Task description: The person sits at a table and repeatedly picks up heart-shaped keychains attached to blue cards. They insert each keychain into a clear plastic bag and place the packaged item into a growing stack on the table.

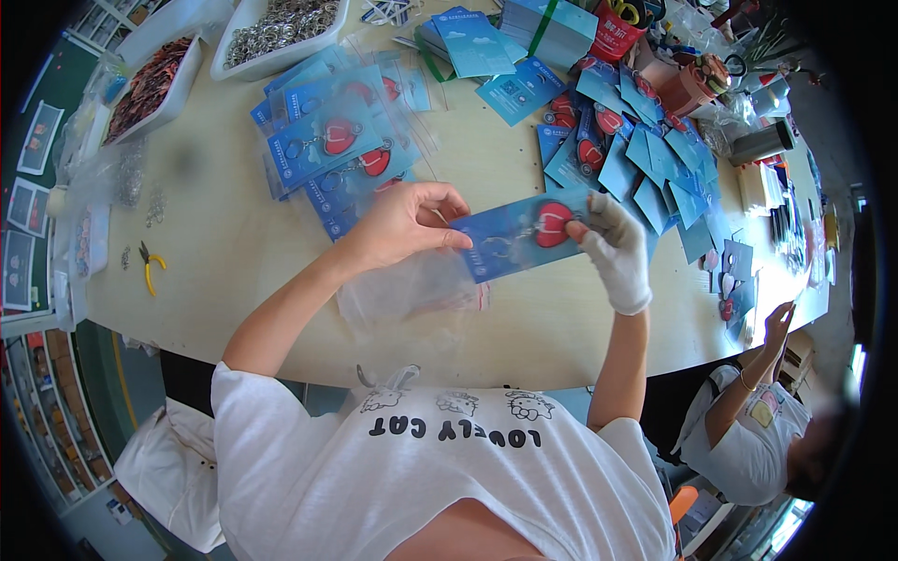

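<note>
Between my two hands is a blue card (496, 227) with a red heart-shaped keychain (552, 224) and its metal ring on it, apparently in a clear sleeve. My bare left hand (412, 220) pinches the card's left end. On my right hand (613, 248) is a white glove with bare fingertips showing; it grips the right end, thumb beside the red heart. Below the card lie clear plastic bags (402, 297). A pile of bagged cards with red keychains (323, 140) spreads beyond my left hand. Unbagged cards with keychains (645, 154) are heaped beyond my right hand.
White bins of metal rings (224, 65) and dark red pieces (192, 79) stand at the far left. Yellow-handled pliers (152, 271) lie on the left. Banded card stacks (543, 28) and a red container (613, 35) are at the back. Another person (748, 421) works at right.
</note>
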`<state>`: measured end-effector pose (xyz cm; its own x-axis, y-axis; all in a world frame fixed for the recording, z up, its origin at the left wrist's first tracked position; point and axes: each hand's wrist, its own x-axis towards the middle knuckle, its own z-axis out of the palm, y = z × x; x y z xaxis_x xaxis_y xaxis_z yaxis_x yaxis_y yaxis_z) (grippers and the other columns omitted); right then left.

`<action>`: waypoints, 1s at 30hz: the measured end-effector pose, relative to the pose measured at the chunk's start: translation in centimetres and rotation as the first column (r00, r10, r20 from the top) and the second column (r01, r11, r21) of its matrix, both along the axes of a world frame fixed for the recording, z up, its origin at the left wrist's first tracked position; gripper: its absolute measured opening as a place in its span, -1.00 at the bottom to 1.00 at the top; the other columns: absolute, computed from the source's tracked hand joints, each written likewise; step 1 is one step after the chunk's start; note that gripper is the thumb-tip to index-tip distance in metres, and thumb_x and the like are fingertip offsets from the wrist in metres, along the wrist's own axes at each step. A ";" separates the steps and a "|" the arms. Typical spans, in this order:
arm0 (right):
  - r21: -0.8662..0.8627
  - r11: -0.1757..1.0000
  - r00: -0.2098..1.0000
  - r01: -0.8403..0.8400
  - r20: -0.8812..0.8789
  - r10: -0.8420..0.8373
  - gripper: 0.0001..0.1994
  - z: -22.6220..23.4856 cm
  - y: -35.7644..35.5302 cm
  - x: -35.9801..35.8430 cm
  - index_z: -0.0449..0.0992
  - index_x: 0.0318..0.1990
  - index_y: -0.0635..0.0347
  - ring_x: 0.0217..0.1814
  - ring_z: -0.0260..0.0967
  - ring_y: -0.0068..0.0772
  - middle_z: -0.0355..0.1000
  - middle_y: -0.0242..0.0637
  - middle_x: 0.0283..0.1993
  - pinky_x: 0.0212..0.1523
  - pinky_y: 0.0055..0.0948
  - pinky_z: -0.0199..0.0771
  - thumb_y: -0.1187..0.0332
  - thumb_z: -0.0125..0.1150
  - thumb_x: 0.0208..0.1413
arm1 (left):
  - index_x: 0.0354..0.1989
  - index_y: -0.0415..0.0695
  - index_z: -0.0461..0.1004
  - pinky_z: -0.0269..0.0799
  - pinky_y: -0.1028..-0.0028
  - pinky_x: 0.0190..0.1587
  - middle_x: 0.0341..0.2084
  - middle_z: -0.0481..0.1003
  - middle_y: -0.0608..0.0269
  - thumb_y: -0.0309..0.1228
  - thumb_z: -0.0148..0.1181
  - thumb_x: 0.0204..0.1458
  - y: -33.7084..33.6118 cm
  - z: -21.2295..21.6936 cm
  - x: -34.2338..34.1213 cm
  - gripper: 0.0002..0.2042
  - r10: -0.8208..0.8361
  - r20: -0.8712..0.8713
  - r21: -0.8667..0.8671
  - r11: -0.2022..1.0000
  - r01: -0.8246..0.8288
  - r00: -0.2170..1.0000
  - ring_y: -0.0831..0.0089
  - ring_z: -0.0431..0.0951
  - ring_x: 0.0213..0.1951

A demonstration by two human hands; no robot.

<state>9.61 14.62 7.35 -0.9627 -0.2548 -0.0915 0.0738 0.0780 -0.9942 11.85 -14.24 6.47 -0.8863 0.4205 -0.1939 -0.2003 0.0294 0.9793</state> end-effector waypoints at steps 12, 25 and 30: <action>-0.023 0.999 0.996 0.030 0.086 -0.028 -0.65 -1.0 -2.0 1.1 0.35 0.01 0.48 -0.12 0.45 -0.58 0.43 -0.30 -0.14 -0.09 -0.59 0.43 0.64 0.13 0.02 | -0.31 -0.34 0.59 0.48 0.60 -0.33 -0.45 0.60 0.23 -0.39 0.36 -0.02 -0.4 -0.4 0.4 -0.77 -0.120 0.150 -0.209 0.966 0.150 0.981 0.63 0.56 -0.41; 0.322 0.925 0.914 -0.201 -0.279 0.295 -0.75 0.3 -2.1 2.4 0.43 -0.18 0.40 -0.27 0.47 -0.58 0.50 -0.31 -0.32 -0.23 -0.54 0.48 0.70 0.20 -0.08 | -0.34 -0.28 0.62 0.26 0.63 -0.47 -0.54 0.57 0.32 -0.39 0.36 -0.02 1.2 0.1 1.6 -0.81 -0.190 -0.154 -0.358 0.925 0.124 0.970 0.74 0.31 -0.55; -0.029 0.996 0.989 -0.089 0.115 0.092 -0.72 -0.9 -4.3 3.6 0.44 -0.16 0.39 -0.31 0.48 -0.56 0.50 -0.26 -0.34 -0.28 -0.60 0.47 0.62 0.28 -0.09 | -0.32 -0.27 0.62 0.22 0.68 -0.45 -0.52 0.56 0.41 -0.39 0.37 -0.03 1.4 1.2 1.1 -0.81 -0.117 0.100 -0.174 0.976 0.133 0.988 0.81 0.31 -0.50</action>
